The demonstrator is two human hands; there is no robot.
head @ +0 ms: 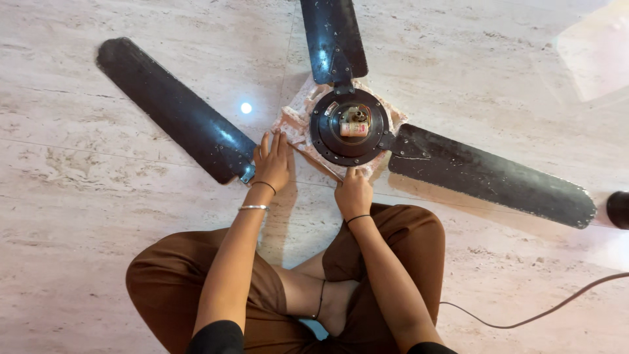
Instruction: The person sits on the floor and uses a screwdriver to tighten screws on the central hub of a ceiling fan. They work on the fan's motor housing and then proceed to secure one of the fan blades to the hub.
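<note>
A black ceiling fan lies on the floor, its round motor hub [348, 124] facing up on a pinkish cloth [298, 121]. Three dusty black blades spread out from the hub: a left blade [173, 108], a top blade [333, 39] and a right blade [491, 174]. My left hand [272, 164] rests flat, fingers together, at the inner end of the left blade beside the cloth. My right hand [354, 191] is closed just below the hub, on what looks like a thin rod-like tool [318, 164] slanting up-left across the cloth.
I sit cross-legged in brown trousers [170, 282] on a pale marble floor [98, 210]. A dark cable [537, 314] curves across the floor at lower right. A dark round object [619, 210] sits at the right edge beyond the right blade's tip.
</note>
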